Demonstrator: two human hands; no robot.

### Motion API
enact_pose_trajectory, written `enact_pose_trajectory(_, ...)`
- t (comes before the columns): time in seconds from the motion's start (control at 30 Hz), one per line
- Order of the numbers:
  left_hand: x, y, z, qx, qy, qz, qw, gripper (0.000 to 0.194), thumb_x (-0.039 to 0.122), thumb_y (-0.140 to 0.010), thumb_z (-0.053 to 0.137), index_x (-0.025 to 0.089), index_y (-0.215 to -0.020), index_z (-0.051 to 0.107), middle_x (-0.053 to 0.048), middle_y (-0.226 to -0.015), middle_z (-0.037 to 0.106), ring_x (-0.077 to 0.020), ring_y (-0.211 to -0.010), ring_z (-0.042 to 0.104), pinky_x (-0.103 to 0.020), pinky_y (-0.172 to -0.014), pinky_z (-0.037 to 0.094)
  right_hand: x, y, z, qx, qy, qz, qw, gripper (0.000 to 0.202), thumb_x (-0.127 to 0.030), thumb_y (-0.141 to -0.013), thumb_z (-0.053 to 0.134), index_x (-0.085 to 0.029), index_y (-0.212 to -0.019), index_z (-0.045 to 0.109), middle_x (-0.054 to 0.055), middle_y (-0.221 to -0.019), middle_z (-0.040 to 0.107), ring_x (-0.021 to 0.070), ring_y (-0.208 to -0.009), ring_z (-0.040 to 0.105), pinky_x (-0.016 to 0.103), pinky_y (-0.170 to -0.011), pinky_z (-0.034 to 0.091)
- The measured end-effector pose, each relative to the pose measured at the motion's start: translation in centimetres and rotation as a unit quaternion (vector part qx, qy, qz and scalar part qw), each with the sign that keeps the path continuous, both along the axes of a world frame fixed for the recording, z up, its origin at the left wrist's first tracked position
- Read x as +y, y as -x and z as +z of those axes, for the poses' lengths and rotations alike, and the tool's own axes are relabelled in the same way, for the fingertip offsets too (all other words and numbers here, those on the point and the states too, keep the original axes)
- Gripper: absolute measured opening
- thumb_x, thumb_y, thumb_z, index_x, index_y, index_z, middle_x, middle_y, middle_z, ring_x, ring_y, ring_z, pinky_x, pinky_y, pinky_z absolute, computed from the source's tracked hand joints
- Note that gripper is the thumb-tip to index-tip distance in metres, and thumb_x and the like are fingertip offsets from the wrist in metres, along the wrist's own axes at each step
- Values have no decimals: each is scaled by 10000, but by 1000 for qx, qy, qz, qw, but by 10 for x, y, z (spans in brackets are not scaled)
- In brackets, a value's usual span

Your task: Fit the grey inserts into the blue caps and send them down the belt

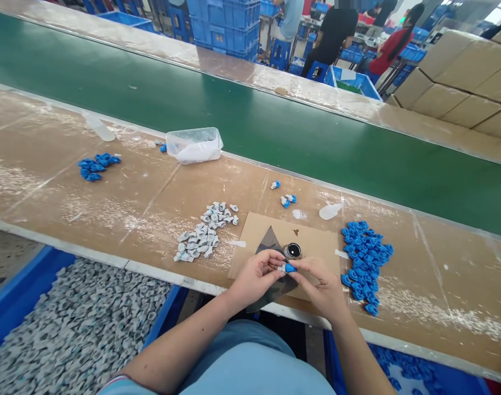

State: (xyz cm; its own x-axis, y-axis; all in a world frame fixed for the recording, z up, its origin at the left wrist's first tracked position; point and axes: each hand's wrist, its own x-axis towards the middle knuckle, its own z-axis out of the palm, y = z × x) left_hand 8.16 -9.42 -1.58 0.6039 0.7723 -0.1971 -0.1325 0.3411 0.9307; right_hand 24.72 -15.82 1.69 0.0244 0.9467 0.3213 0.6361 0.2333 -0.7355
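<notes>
My left hand [254, 278] pinches a small grey plastic piece [281, 268] between thumb and fingers. Against it, my right hand [322, 286] grips a small blue plastic piece [290, 267]; whether the two are joined or only touching, I cannot tell. Just beyond my fingertips stands a small round pot of dark liquid [292, 250]. Beneath my hands lie a dark, pointed sheet [269, 240] and a cardboard mat [322, 241] taped to the table. Loose grey pieces [201, 235] are heaped on the left, and blue pieces [363, 258] on the right.
Three blue-and-grey pieces [287, 199] and a white squeeze bottle [331, 210] lie past the mat. Farther left are a clear plastic tub [195, 145] and another blue heap [95, 166]. A green conveyor belt [234, 109] runs behind. A bin of grey pieces [164, 312] stands below left.
</notes>
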Motion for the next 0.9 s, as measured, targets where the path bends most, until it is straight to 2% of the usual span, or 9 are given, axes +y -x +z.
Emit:
enact_pose_trajectory(0.17, 5, 6, 7, 61, -90, -65, 992, 238, 121, -727, 628, 172, -956, 587, -35, -838, 693, -155, -814, 653, -297, -782, 511, 0, -7, -1, -10, 13, 41, 999, 123, -241, -824, 666, -257, -933, 720, 24, -777, 728, 166, -728, 660, 308, -662, 536)
enact_pose_trajectory(0.27, 6, 6, 12, 47, -78, -72, 993, 199, 144, -726, 633, 168, -914, 571, -31, -815, 680, -148, -790, 649, -282, -751, 512, 0, -8, 1, 2, 15, 51, 999, 103, -242, -816, 677, -249, -908, 723, 13, -716, 704, 153, -675, 643, 292, -622, 525)
enact_pose_trajectory(0.43, -1, 1, 15, 30, -54, -33, 998, 169, 221, -743, 648, 161, -874, 559, -34, -798, 649, -143, -773, 637, -267, -724, 504, -5, 1, -1, 30, -26, 17, 999, 147, -189, -824, 660, -256, -937, 727, -2, -672, 683, 138, -616, 612, 293, -605, 514)
enact_pose_trajectory(0.5, -4, -1, 17, 35, -50, -23, 998, 190, 248, -745, 658, 162, -886, 563, -37, -806, 646, -147, -783, 637, -272, -734, 504, -7, 2, -3, 24, -38, 5, 999, 182, -176, -832, 648, -266, -973, 721, -1, -702, 700, 140, -638, 627, 295, -623, 515)
enact_pose_trajectory(0.6, 3, -2, 21, 31, -39, -46, 998, 227, 273, -744, 660, 168, -920, 561, -37, -820, 649, -153, -791, 642, -287, -744, 515, -10, -9, -3, -20, -36, 6, 999, 182, -229, -851, 633, -270, -1009, 712, 18, -837, 744, 156, -745, 661, 299, -683, 520)
enact_pose_trajectory(0.63, 11, -3, 23, 37, -48, -47, 997, 224, 272, -747, 653, 170, -925, 562, -39, -834, 651, -154, -801, 643, -291, -752, 518, -10, -19, -3, -47, -35, -14, 998, 160, -258, -863, 616, -265, -986, 718, 25, -862, 748, 164, -774, 665, 307, -711, 515)
enact_pose_trajectory(0.7, 34, -3, 26, 84, -93, -17, 992, 195, 256, -752, 631, 174, -917, 568, -43, -868, 653, -159, -832, 638, -298, -771, 519, -12, -43, -3, -128, -32, -106, 986, 177, -319, -884, 572, -244, -899, 731, 43, -852, 750, 188, -789, 661, 329, -736, 492)
enact_pose_trajectory(0.8, 85, -7, 27, 227, -185, 55, 954, 134, 203, -738, 612, 176, -864, 575, -35, -840, 649, -169, -818, 630, -311, -769, 518, -14, -85, -5, -283, 8, -271, 920, 278, -364, -881, 521, -200, -804, 732, 80, -765, 738, 224, -712, 628, 355, -693, 438)
enact_pose_trajectory(0.9, 131, -15, 23, 345, -236, 90, 904, 105, 121, -715, 585, 175, -804, 574, -35, -798, 656, -185, -811, 641, -330, -796, 515, -13, -110, -12, -384, 80, -327, 860, 273, -340, -855, 510, -182, -823, 731, 97, -767, 733, 234, -693, 598, 343, -663, 387)
